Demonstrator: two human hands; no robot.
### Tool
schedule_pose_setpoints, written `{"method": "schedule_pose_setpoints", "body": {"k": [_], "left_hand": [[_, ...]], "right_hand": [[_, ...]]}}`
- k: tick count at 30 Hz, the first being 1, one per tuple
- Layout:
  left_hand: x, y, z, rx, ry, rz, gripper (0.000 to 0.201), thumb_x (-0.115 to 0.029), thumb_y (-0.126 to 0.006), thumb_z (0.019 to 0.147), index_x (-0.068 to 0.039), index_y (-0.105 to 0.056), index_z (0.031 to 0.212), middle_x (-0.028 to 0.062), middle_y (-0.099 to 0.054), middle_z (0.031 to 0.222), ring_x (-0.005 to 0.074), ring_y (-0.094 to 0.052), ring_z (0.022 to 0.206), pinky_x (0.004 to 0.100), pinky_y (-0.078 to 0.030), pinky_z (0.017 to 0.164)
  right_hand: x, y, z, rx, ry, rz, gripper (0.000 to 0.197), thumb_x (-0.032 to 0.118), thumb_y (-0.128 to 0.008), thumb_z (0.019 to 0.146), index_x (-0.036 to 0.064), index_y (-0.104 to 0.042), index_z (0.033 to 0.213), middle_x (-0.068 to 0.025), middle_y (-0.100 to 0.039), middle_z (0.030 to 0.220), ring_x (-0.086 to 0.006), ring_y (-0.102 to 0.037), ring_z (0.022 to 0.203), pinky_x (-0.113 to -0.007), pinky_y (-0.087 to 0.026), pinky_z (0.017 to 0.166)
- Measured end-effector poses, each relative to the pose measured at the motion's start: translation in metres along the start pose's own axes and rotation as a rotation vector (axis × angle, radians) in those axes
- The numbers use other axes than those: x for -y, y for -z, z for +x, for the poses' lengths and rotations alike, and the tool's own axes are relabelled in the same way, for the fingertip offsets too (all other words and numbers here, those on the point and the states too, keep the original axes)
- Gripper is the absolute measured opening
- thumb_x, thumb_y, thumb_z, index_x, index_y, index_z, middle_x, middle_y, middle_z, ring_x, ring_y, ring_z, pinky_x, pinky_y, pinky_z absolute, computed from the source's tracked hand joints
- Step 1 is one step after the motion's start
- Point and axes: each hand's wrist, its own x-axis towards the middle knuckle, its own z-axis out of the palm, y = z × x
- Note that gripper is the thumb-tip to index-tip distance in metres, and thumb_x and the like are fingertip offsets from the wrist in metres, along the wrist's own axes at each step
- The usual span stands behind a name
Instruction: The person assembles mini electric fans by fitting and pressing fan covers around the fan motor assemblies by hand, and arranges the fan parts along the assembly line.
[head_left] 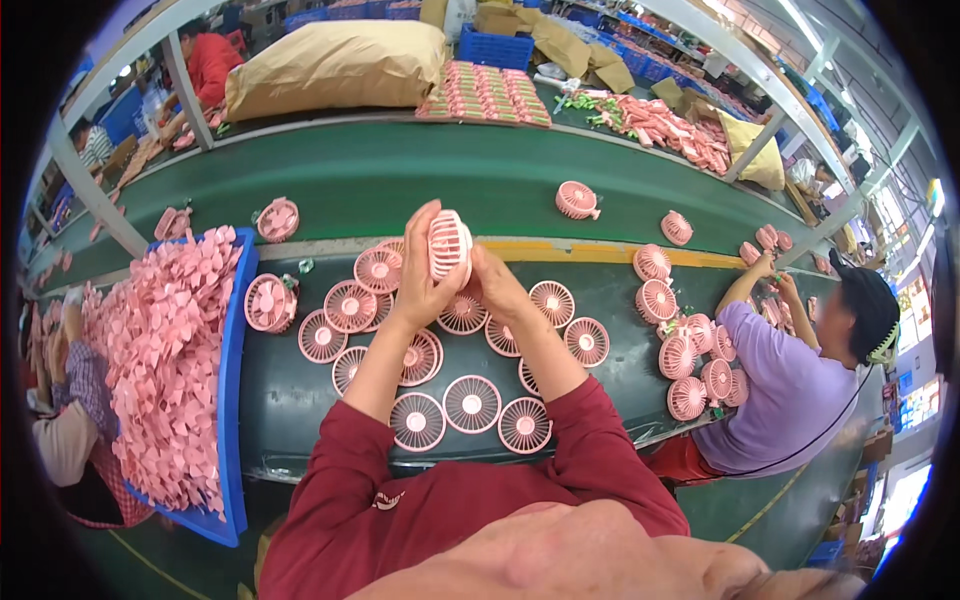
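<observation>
Above the work table I hold a pink fan head point(450, 243), turned on edge so its slatted side shows. My left hand point(422, 280) is closed round its left side and underside, fingers reaching up behind it. Against its lower right edge presses my right hand point(498, 287), its fingertips partly hidden behind the fan head. Round pink fan grilles lie below and around my forearms, among them a flat grille point(472, 403) near the table's front edge and a stacked grille point(350, 306) to the left. A fan head with blades inside point(270, 303) rests farther left.
A blue tray point(232, 400) heaped with pink fan blades point(170, 370) stands at left. Beyond the table runs a green conveyor belt point(400, 185) carrying a few fan heads. Assembled fan heads point(685, 355) cluster at right, beside a co-worker in a purple shirt point(775, 390).
</observation>
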Motion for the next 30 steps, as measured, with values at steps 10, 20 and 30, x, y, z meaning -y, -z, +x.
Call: {"method": "schedule_pose_setpoints", "body": {"k": [10,20,30], "left_hand": [[-0.003,0.012,0.004,0.207,-0.189,0.241,0.077,-0.027,-0.074,0.076,-0.016,-0.035,0.142,0.0183,-0.027,0.154,0.0451,-0.022,0.143,0.0551,-0.023,0.115],[-0.018,-0.011,0.003,-0.04,0.493,-0.948,0.056,-0.031,-0.042,0.104,-0.005,-0.023,0.15,0.0127,-0.031,0.151,0.023,-0.039,0.135,0.0357,-0.037,0.109],[0.007,0.006,0.003,-0.12,0.934,-1.274,0.031,-0.021,-0.048,0.097,-0.002,-0.058,0.118,0.0098,-0.065,0.115,0.0205,-0.064,0.103,0.0379,-0.053,0.091]], "right_hand": [[0.014,-0.006,0.001,-0.075,-0.08,0.172,0.075,0.068,-0.038,0.094,0.0052,-0.048,0.133,-0.0076,-0.061,0.117,-0.0162,-0.063,0.102,-0.032,-0.054,0.084],[0.032,-0.002,0.001,-0.171,0.283,-0.509,0.076,0.02,-0.072,0.08,0.0025,-0.038,0.145,-0.0129,-0.051,0.135,-0.0238,-0.052,0.124,-0.035,-0.041,0.104],[0.02,-0.02,-0.001,-0.152,0.594,-1.193,0.092,0.028,-0.08,0.068,0.007,-0.036,0.146,-0.0216,-0.038,0.143,-0.0414,-0.042,0.128,-0.048,-0.037,0.107]]}}
